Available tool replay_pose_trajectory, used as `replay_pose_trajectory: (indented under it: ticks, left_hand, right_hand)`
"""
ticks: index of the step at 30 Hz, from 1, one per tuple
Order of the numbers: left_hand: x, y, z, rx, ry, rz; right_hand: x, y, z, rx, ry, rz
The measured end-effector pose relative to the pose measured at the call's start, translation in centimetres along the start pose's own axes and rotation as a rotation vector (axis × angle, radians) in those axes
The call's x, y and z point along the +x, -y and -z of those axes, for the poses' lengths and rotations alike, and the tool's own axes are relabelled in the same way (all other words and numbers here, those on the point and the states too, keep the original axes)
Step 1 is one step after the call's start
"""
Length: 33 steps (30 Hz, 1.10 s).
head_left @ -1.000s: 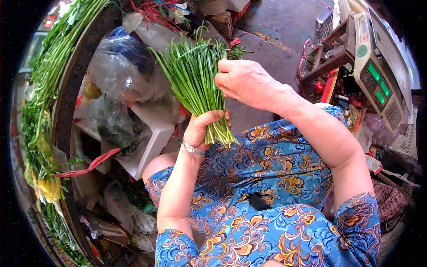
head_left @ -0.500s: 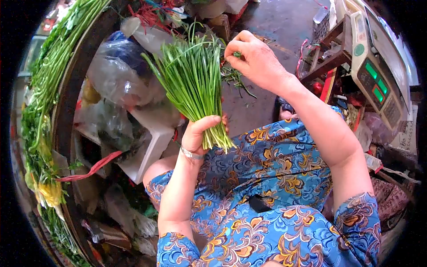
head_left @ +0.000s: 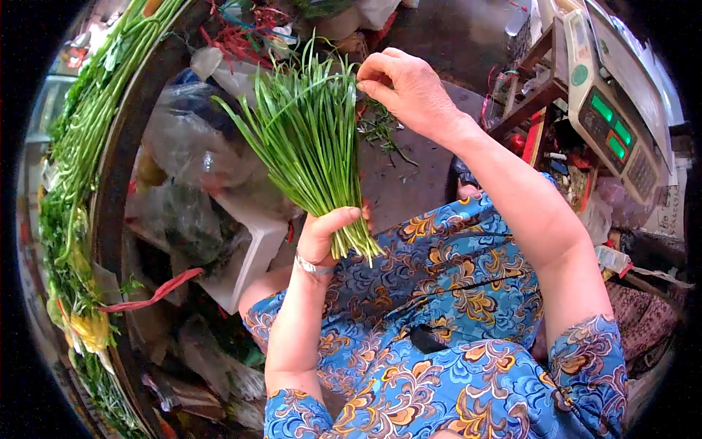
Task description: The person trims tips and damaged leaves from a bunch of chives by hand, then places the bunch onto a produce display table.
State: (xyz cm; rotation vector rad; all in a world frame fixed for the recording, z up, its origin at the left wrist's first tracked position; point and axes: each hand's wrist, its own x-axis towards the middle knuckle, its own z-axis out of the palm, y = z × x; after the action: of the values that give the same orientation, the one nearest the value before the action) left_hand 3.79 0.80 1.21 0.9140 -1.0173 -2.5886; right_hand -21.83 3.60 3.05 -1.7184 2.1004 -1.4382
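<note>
My left hand (head_left: 329, 233) is closed round the lower stems of a bunch of garlic chives (head_left: 311, 139). The long flat leaves fan upward and to the left, and the pale cut ends stick out below the fist. At the upper right edge of the bunch, my right hand (head_left: 409, 88) has its thumb and forefinger curled together beside the leaf tips. Whatever may be between those fingertips is too small to make out. Loose green trimmings (head_left: 384, 132) lie on the floor just below my right hand.
Long-stemmed greens (head_left: 110, 110) lie along a dark curved ledge (head_left: 117, 146) on the left. Clear plastic bags (head_left: 197, 146) and a white foam box (head_left: 256, 249) sit beneath it. A lit digital scale (head_left: 614, 124) stands at the right, near a wooden stool (head_left: 537, 99).
The bunch has shifted slightly left and down with my left hand. My right hand has moved left to the leaf tips, and the small green scrap in its fingers no longer shows.
</note>
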Motion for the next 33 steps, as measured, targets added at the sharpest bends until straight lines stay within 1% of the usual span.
replay_pose_trajectory:
  ticks: [3, 5, 6, 7, 9, 11, 14, 16, 17, 19, 21, 23, 24, 25, 27, 28, 30, 31, 33]
  left_hand:
    - [-0.1, -0.1, -0.2, 0.043, -0.001, -0.01]
    - [0.0, 0.0, -0.3, 0.071, 0.001, -0.018]
    - [0.0, 0.0, -0.2, 0.098, -0.027, -0.004]
    - [0.0, 0.1, -0.1, 0.126, -0.055, 0.01]
    - [-0.1, 0.0, -0.3, 0.14, -0.044, 0.012]
    - [-0.1, 0.0, -0.4, 0.153, -0.034, 0.012]
    - [0.0, 0.1, -0.5, 0.185, -0.082, -0.042]
    - [0.1, 0.2, -0.2, 0.11, -0.097, -0.06]
    - [0.2, 0.2, 0.1, 0.108, -0.1, -0.061]
    - [0.3, 0.2, 0.8, 0.108, -0.081, -0.056]
    - [0.2, 0.3, 0.8, 0.099, -0.094, -0.051]
    - [0.3, 0.2, 0.6, 0.064, -0.065, -0.075]
    - [0.2, 0.1, 0.5, 0.064, -0.065, -0.076]
    - [0.2, 0.0, 0.1, 0.061, -0.073, -0.055]
    - [0.2, -0.2, 0.1, 0.059, -0.083, -0.035]
    - [0.3, -0.1, 0.2, 0.055, -0.071, -0.037]
    - [0.4, -0.2, 0.3, 0.05, -0.06, -0.039]
    - [0.5, -0.3, 0.3, 0.052, -0.051, -0.045]
    - [0.4, -0.3, 0.3, 0.052, -0.044, -0.05]
  right_hand:
    - [-0.1, 0.3, 0.1, 0.014, 0.056, -0.051]
    - [-0.3, 0.2, -0.2, 0.046, 0.087, 0.094]
    - [-0.3, 0.1, -0.5, 0.01, 0.069, 0.14]
    - [-0.3, 0.1, -0.7, 0.009, 0.069, 0.138]
    - [-0.3, 0.0, -0.9, -0.131, 0.086, 0.205]
    - [-0.3, -0.1, -0.9, -0.137, 0.072, 0.229]
    - [-0.3, 0.4, -0.3, -0.042, 0.068, 0.187]
    - [-0.4, 0.6, 0.0, 0.021, 0.072, 0.152]
    - [-0.4, 0.7, 0.2, 0.022, 0.074, 0.153]
    - [-0.4, 0.9, 0.4, 0.168, 0.13, 0.101]
    - [-0.5, 0.6, 0.1, 0.208, 0.124, 0.095]
    - [-0.5, 0.8, 0.3, 0.572, 0.33, -0.271]
    - [-0.3, 1.7, 1.0, 0.585, 0.36, -0.345]
    - [-0.3, 1.4, 0.9, 0.584, 0.361, -0.345]
    - [-0.3, 1.1, 0.6, 0.53, 0.319, -0.176]
    - [-0.4, 1.3, 0.8, 0.531, 0.32, -0.177]
    - [-0.6, 2.0, 1.3, 0.548, 0.416, -0.168]
    - [-0.7, 1.9, 1.2, 0.549, 0.417, -0.169]
    - [-0.9, 1.7, 1.0, 0.415, 0.483, -0.184]
